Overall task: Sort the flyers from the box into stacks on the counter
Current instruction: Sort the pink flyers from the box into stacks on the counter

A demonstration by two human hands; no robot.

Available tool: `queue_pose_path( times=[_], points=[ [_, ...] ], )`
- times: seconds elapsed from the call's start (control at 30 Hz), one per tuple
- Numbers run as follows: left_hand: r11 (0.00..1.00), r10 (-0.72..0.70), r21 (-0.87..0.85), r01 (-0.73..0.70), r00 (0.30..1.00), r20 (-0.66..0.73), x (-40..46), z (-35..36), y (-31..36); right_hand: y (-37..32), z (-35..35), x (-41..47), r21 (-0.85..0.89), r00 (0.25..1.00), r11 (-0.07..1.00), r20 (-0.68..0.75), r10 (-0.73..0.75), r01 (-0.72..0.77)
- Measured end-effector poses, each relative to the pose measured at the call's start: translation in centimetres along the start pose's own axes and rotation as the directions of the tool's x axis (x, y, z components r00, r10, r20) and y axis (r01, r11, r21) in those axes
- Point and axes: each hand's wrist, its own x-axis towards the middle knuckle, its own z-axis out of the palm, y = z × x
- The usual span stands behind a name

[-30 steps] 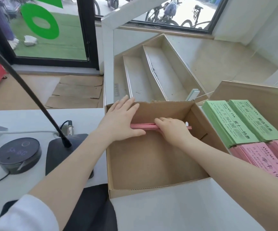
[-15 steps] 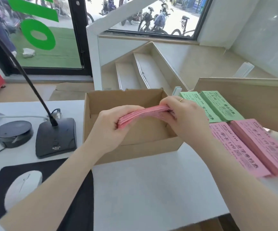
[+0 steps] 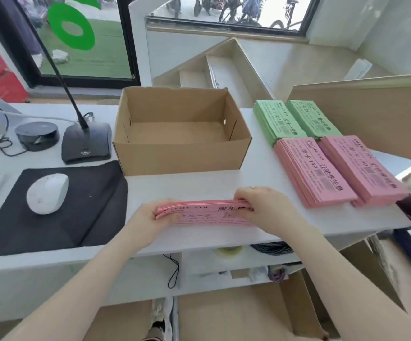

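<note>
A bundle of pink flyers [image 3: 207, 214] rests on the white counter [image 3: 199, 185] in front of the cardboard box [image 3: 180, 153]. My left hand [image 3: 150, 217] grips the bundle's left end and my right hand [image 3: 263, 205] grips its right end. The box stands open and nothing shows inside it. To the right lie two green stacks [image 3: 295, 120] at the back and two pink stacks [image 3: 335, 168] in front of them.
A white mouse [image 3: 47, 193] sits on a black mat [image 3: 51, 207] at the left. Behind it stand a gooseneck microphone base [image 3: 86, 143] and a round black device [image 3: 37, 135] with cables. A wooden panel [image 3: 372, 114] rises at the right. Shelves lie under the counter.
Both hands lifted the pink bundle out of the box and brought it toward me, down onto the counter in front of the box. The camera view tilted back.
</note>
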Motion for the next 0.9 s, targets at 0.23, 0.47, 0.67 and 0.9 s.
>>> queue_pose_path(
  times=[0.23,0.47,0.67,0.9],
  points=[
    [0.970,-0.034,-0.242,-0.021,0.975,-0.220,0.0,1.3,0.2,3.2,2.1,-3.3,0.886,0.942,0.428,0.030,0.334,-0.180],
    [0.934,-0.058,-0.354,-0.046,0.959,-0.278,1.8,2.3,0.2,1.3,4.4,-2.2,0.979,0.891,0.201,-0.055,0.451,-0.041],
    [0.949,-0.078,-0.313,0.049,0.994,-0.081,3.8,1.8,-1.1,1.2,5.6,-2.1,0.975,0.827,0.183,-0.001,0.562,-0.123],
    [0.983,0.181,-0.036,-0.181,0.983,-0.004,7.6,1.9,2.2,2.8,2.8,-2.8,0.936,0.689,0.287,-0.072,0.721,-0.203]
  ],
)
